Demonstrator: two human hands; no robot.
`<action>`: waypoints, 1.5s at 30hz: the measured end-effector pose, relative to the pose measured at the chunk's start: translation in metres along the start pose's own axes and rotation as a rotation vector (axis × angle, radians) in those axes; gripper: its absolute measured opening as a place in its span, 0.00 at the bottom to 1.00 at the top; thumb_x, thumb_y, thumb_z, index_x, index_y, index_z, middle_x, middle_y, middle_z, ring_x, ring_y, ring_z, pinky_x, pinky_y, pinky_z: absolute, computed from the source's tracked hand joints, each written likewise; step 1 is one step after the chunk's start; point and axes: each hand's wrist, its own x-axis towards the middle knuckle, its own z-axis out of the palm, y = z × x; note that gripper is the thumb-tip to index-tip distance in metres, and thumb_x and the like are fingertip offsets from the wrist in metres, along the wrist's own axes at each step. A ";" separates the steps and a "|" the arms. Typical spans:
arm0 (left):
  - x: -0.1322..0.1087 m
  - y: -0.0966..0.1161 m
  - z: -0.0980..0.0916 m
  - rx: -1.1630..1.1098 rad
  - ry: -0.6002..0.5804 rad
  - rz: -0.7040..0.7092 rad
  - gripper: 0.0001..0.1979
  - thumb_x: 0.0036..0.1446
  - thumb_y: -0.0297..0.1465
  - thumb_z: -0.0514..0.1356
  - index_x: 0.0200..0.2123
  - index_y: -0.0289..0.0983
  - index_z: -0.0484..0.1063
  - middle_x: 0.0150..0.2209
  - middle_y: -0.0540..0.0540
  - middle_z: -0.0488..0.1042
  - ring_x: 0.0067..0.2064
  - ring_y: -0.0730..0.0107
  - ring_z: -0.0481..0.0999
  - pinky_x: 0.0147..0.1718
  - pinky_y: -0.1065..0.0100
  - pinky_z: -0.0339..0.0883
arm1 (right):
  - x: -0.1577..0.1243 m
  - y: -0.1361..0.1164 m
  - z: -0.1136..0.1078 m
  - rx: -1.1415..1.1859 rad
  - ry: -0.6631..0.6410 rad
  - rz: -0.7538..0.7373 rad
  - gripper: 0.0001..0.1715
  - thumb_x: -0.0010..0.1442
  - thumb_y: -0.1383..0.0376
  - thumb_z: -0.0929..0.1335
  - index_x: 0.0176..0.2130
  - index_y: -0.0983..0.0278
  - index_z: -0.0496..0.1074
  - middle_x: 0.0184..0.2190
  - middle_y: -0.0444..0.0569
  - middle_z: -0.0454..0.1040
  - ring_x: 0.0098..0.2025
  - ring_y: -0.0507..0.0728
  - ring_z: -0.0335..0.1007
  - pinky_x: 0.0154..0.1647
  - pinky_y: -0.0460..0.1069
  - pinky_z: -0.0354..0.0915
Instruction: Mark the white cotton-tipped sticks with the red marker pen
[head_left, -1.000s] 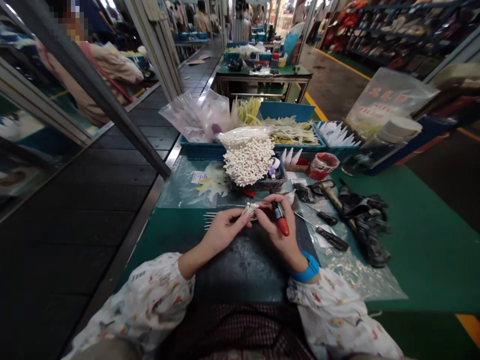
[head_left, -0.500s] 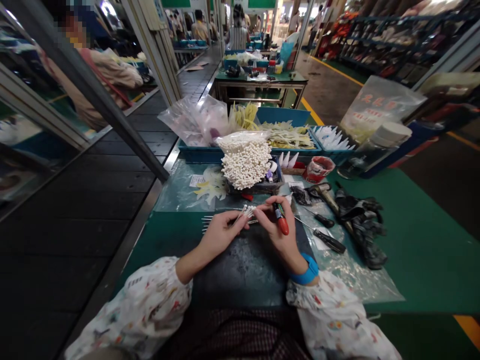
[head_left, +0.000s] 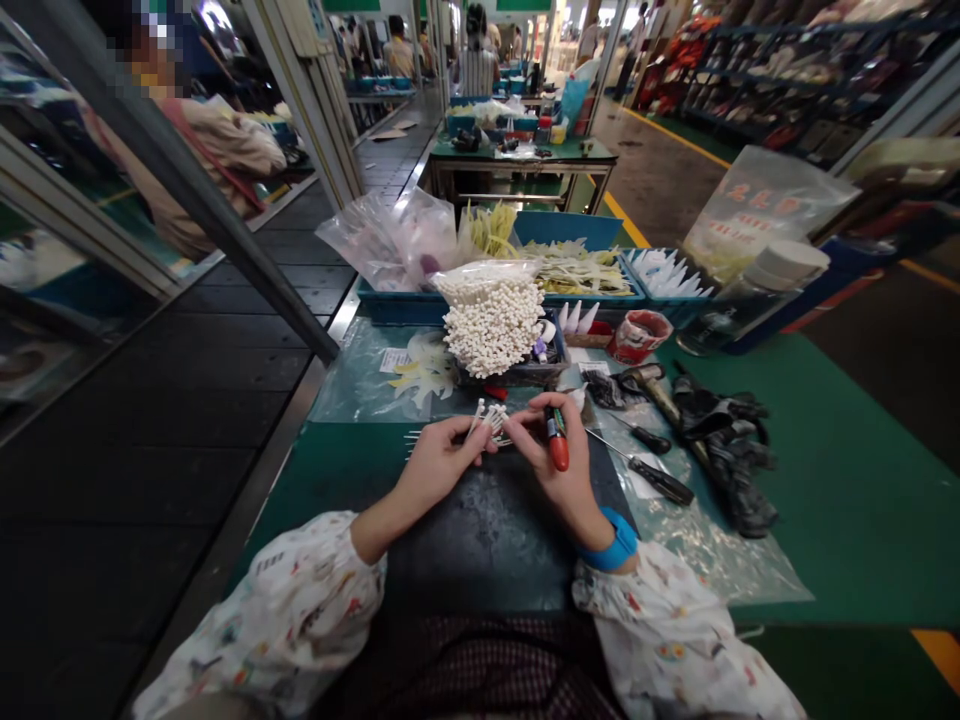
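My left hand [head_left: 442,462] is closed around a small bundle of thin white-tipped stems [head_left: 495,415], their heads showing between the two hands. Thin stem ends stick out behind its knuckles on the left. One stem stands apart from the others at the thumb. My right hand [head_left: 561,455] is curled with thumb and fingertips at the bundle's right side. Tucked across its fingers is a dark tube with a red end, like a marker [head_left: 557,440]. Just beyond the hands lies a large bagged bunch of white-tipped stems [head_left: 491,325].
Trays of pale leaf-like pieces [head_left: 577,270] and white cones [head_left: 667,275] stand at the back. To the right are a red cup [head_left: 640,335], a clear jar [head_left: 750,300], a screwdriver [head_left: 660,480], a hammer [head_left: 679,415] and black gloves [head_left: 724,450]. A metal post [head_left: 225,200] slants at left.
One stem now stands up apart from the bundle at my left thumb, and the stem heads have spread a little. My right hand has shifted very slightly left with the marker.
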 end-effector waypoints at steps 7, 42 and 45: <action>-0.001 0.001 0.000 0.068 0.020 0.034 0.17 0.63 0.41 0.59 0.29 0.35 0.79 0.25 0.49 0.76 0.26 0.72 0.70 0.28 0.71 0.62 | 0.000 -0.001 0.000 0.038 -0.032 0.002 0.22 0.56 0.58 0.77 0.45 0.57 0.66 0.36 0.42 0.81 0.35 0.53 0.81 0.38 0.50 0.77; -0.003 0.004 -0.003 0.083 -0.081 0.055 0.20 0.63 0.41 0.57 0.24 0.36 0.76 0.22 0.50 0.71 0.26 0.73 0.66 0.30 0.70 0.59 | 0.004 -0.006 -0.009 0.056 -0.130 0.043 0.21 0.56 0.58 0.78 0.41 0.57 0.65 0.35 0.42 0.82 0.35 0.54 0.80 0.42 0.51 0.76; -0.002 0.003 -0.001 0.090 0.000 0.073 0.18 0.63 0.40 0.59 0.25 0.36 0.76 0.25 0.48 0.76 0.29 0.71 0.70 0.32 0.70 0.61 | 0.003 -0.005 -0.007 0.044 -0.078 0.026 0.22 0.56 0.58 0.78 0.40 0.57 0.63 0.34 0.42 0.81 0.35 0.54 0.79 0.42 0.51 0.75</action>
